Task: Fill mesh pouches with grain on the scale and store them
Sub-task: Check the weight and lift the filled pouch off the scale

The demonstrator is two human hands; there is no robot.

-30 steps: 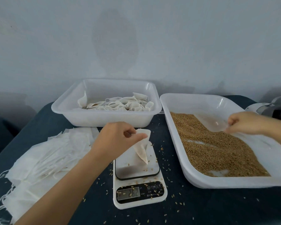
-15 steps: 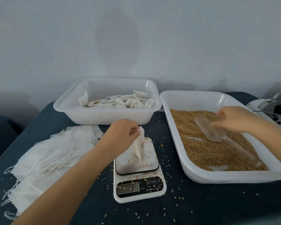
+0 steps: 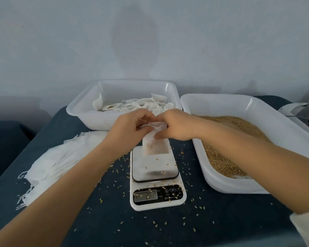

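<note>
A white mesh pouch (image 3: 155, 146) with grain inside stands upright on the platform of a white kitchen scale (image 3: 156, 177). My left hand (image 3: 130, 127) pinches the pouch's top edge from the left. My right hand (image 3: 175, 127) pinches the same top edge from the right, thumb against the pouch's side. A large white tray (image 3: 257, 111) on the right holds brown grain (image 3: 230, 139). No scoop shows in either hand.
A white tub (image 3: 114, 90) behind the scale holds several filled pouches. A pile of flat unfilled pouches (image 3: 61, 157) lies on the left. Loose grains are scattered over the dark table (image 3: 203, 220). A grey and white appliance (image 3: 303, 111) sits at the far right.
My right hand has left the clear scoop in the grain tray and come across to the pouch's top. The pouch now stands upright with grain in it, held by both hands.
</note>
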